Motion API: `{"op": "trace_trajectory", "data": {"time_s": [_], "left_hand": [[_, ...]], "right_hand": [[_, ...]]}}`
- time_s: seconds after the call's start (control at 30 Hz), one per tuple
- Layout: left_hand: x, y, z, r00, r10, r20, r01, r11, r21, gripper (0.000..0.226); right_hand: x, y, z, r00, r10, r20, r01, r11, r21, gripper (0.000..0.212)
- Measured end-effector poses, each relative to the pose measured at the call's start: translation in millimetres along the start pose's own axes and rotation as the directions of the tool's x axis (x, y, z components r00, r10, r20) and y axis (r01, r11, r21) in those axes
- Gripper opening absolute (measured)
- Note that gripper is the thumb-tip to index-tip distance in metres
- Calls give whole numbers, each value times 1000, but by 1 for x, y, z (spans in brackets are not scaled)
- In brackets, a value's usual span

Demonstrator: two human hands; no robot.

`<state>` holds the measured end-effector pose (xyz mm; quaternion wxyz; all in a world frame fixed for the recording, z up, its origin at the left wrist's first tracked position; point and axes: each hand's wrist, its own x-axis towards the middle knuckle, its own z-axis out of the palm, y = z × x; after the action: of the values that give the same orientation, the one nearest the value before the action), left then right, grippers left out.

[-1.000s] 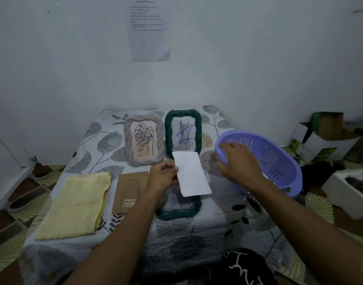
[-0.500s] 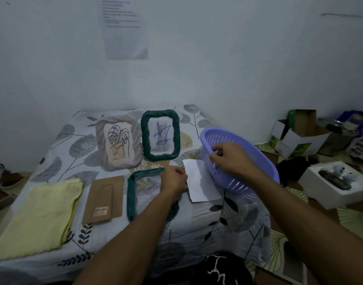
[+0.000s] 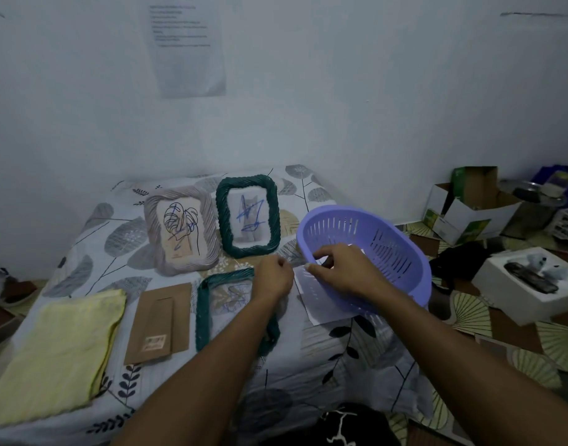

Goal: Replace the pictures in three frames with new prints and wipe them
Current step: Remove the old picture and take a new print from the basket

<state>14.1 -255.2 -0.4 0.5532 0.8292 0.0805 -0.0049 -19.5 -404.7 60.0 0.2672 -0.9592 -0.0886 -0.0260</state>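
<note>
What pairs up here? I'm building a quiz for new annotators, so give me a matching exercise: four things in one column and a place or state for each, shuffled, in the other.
Things:
1. folded cloth
2. basket
3. brown backing board
4. grey frame

Places or states:
A. between the cloth and the near green frame
B. at the back, left of the far green frame
C. tilted, gripped at its rim by the right hand
D. leftmost on the bed

Pairs: 1-D, 2-C, 3-A, 4-B.

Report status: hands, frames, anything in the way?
Right hand grips purple basket rim, basket tilted. Left hand curled over near green frame; grip unclear. White sheet lies partly under basket.
</note>
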Motion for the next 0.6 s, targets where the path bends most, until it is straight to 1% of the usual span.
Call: {"op": "trace_trajectory", "data": {"time_s": [0.03,0.07,0.13,0.2,0.27,0.33,0.4,0.47,0.53,0.6], "left_hand": [[0,6,-4,999,49,-14,-49,998,31,23],[-1,14,-7,996,90,-17,-89,996,24,24],[-7,29,-12,991,136,-5,-136,991,-11,38],[-11,39,-10,985,168,29,-167,985,-33,48],[-15,42,-6,974,218,59,-217,976,-11,45],[-18,41,-5,965,256,54,-258,966,31,41],[-20,38,-4,962,271,41,-273,961,34,38],[-21,38,-4,960,279,33,-280,959,28,38],[-22,39,-5,954,298,23,-299,953,39,36],[-21,39,-4,952,305,15,-306,951,49,34]], "right_hand": [[4,2,-3,1000,11,3,-11,1000,23,35],[9,5,-8,999,37,-5,-36,998,53,32],[22,18,-16,994,102,-47,-99,992,73,27],[35,34,-20,990,135,-43,-137,990,-26,26],[44,43,-17,989,146,40,-136,972,-191,35],[51,45,-10,981,157,116,-115,946,-304,46],[57,45,-1,974,167,152,-104,929,-355,49],[60,47,7,969,176,176,-93,912,-399,40],[60,49,12,967,198,161,-114,901,-419,36],[58,48,13,967,202,153,-121,899,-420,39]]}}
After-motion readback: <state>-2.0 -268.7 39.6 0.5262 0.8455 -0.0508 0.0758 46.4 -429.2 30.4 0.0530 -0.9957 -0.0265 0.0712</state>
